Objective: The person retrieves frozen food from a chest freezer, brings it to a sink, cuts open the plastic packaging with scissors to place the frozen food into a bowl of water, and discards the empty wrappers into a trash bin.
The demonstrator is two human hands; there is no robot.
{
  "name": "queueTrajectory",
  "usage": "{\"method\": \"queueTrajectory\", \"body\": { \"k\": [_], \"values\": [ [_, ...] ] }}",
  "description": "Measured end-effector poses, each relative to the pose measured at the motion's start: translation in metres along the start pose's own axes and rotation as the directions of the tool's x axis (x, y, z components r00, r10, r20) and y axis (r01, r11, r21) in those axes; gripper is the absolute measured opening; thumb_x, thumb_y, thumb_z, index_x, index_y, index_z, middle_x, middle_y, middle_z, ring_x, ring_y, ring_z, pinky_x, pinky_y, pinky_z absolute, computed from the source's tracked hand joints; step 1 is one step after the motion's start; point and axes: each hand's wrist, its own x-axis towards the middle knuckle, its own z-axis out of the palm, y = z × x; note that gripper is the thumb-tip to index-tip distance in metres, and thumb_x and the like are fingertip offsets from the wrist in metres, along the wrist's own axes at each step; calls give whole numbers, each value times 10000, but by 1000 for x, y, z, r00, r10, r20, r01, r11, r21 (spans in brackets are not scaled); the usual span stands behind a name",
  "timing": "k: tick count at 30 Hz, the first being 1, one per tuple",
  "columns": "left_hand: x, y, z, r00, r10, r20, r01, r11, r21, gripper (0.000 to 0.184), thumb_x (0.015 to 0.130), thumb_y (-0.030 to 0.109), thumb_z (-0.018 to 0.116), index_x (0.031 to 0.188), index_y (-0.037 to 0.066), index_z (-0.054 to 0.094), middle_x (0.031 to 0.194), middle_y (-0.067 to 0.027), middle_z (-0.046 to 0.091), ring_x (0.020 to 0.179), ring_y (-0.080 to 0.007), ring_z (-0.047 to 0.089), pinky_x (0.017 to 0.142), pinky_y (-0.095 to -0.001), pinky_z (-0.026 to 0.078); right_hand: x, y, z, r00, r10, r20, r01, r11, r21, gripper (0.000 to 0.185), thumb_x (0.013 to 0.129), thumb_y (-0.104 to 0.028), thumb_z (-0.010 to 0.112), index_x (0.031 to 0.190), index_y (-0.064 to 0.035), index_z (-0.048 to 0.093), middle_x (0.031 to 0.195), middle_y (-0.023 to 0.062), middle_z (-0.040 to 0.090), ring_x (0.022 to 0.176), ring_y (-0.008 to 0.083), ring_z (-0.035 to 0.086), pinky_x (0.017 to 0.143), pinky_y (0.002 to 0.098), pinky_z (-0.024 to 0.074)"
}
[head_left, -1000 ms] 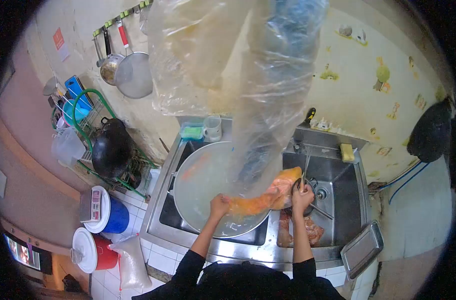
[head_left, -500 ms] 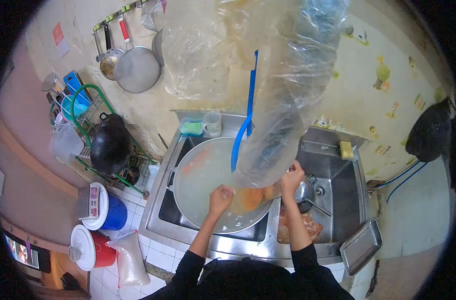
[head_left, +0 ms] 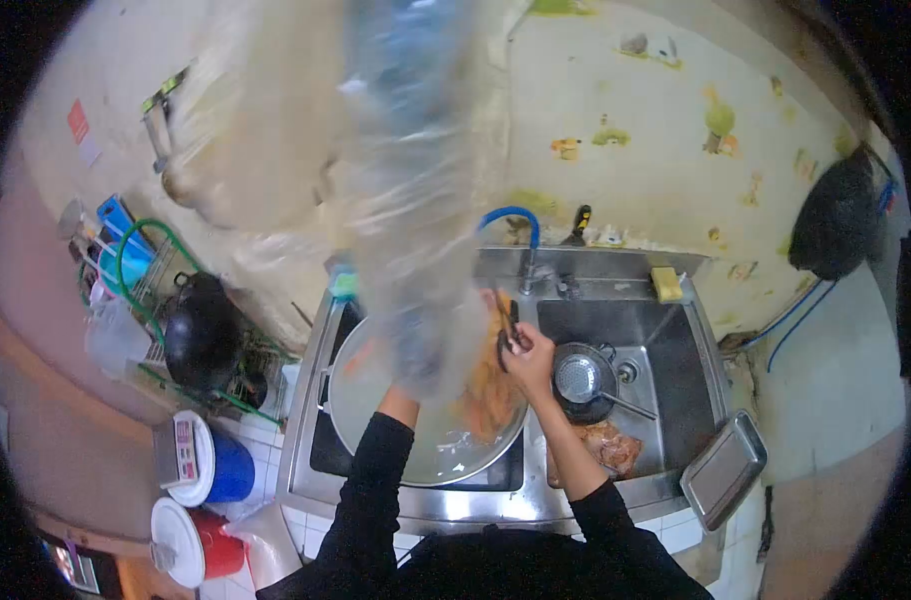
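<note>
A large round metal basin [head_left: 437, 462] of cloudy water rests over the left sink bowl. My right hand [head_left: 528, 358] is closed around dark-handled scissors [head_left: 509, 335] at the basin's right side. Their blades point up toward an orange piece of food, likely meat [head_left: 490, 395], which hangs partly in the water. A blurred hanging plastic bag [head_left: 410, 200] covers my left hand and part of the basin; only the left wrist shows below it. In the right sink bowl, a perforated ladle [head_left: 579, 380] lies on a dark pan, above more reddish meat [head_left: 607, 447].
A blue hose [head_left: 510, 213] bends behind the basin. A yellow sponge [head_left: 665, 284] sits on the sink's back ledge, and a metal tray [head_left: 723, 470] leans at its right. On the left are a rack with a black wok [head_left: 203, 330] and lidded buckets [head_left: 231, 468].
The view has shifted, and the plastic bag now hangs farther left, over my left hand. My right hand has moved left, over the basin's edge, with the scissors now plainly visible.
</note>
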Motion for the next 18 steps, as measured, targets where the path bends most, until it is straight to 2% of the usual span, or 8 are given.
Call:
{"method": "queueTrajectory", "body": {
  "k": [3,5,6,9,13,15,16,18],
  "values": [
    [26,-36,-3,983,168,80,-178,973,145,333,875,305,537,1092,62,605,1035,-38,612,870,-123,550,742,-274,429,1,-6,-5,998,-36,44,39,995,-91,142,676,-11,668,735,11,541,652,-27,495,623,32,438,566,193,373],
    [12,6,-7,987,-31,157,16,995,101,251,839,225,562,1001,47,636,907,-35,630,786,-120,568,647,-262,444,2,-8,-5,992,-126,24,128,973,-190,156,677,-44,670,704,-5,521,570,-8,456,565,34,403,512,209,338],
    [7,15,-8,977,-199,70,196,980,44,166,724,126,661,873,52,663,716,-18,625,670,-109,567,610,-245,435,2,-12,-4,989,-148,15,147,962,-230,178,666,-64,667,691,-7,500,541,25,426,540,43,390,498,221,338],
    [-9,16,-5,976,-211,-61,205,974,-93,102,736,129,648,801,50,645,692,-9,607,623,-85,537,560,-229,406,0,-24,-3,995,-100,14,100,965,-243,190,647,-78,668,701,-2,502,552,41,452,539,61,413,506,236,357],
    [-14,-11,-3,953,-139,-270,126,990,-65,134,742,71,541,835,41,633,746,-32,611,626,-118,551,513,-263,428,-2,-30,-1,997,-76,10,76,961,-265,209,645,-104,669,710,6,504,570,63,496,543,76,440,522,248,380],
    [-16,-21,-5,900,-208,-384,76,940,-332,96,755,84,570,833,45,610,752,-33,596,683,-139,566,576,-282,463,-1,-31,-7,997,-35,66,54,948,-314,241,645,-141,687,706,10,510,606,89,541,564,85,486,546,253,405],
    [-20,-22,-3,901,-211,-380,80,940,-332,96,755,84,570,833,45,610,752,-33,596,683,-139,566,576,-282,463,-2,-32,-10,997,-31,64,49,948,-316,241,645,-141,687,706,10,510,606,89,541,564,85,486,546,253,405],
    [-25,-25,1,871,-193,-452,-99,832,-546,111,797,131,599,879,57,591,791,-40,588,731,-159,571,638,-317,484,-1,-37,-16,998,18,55,5,920,-392,248,645,-169,704,710,6,541,617,93,561,577,80,502,560,249,416]
  ]
}}
